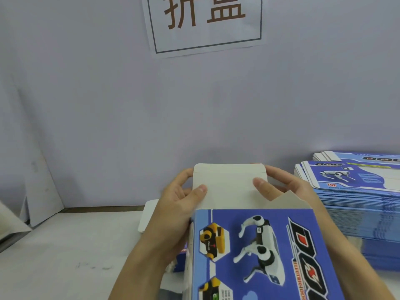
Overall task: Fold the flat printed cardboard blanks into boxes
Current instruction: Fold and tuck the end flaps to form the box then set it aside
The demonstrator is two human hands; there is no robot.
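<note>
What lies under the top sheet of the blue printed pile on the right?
Beneath the top flat blue printed cardboard blank lies a tall stack of matching blanks; only their edges show. Their printed faces are covered, and the person's right forearm hides the stack's near corner.

A packing workstation, it seems. A tall stack of flat printed box blanks (pixel 357 204) sits at the tabletop's (pixel 65 245) right edge. A paper sign (pixel 205 22) hangs on the plain wall (pixel 86 94).

Both forearms are extended forward from the bottom edge. The left hand (pixel 179 204) is curled, thumb laid flat on top (fingers wrapped behind, mostly hidden). The right hand (pixel 279 187) is mirrored opposite, thumb pressed down likewise.
</note>
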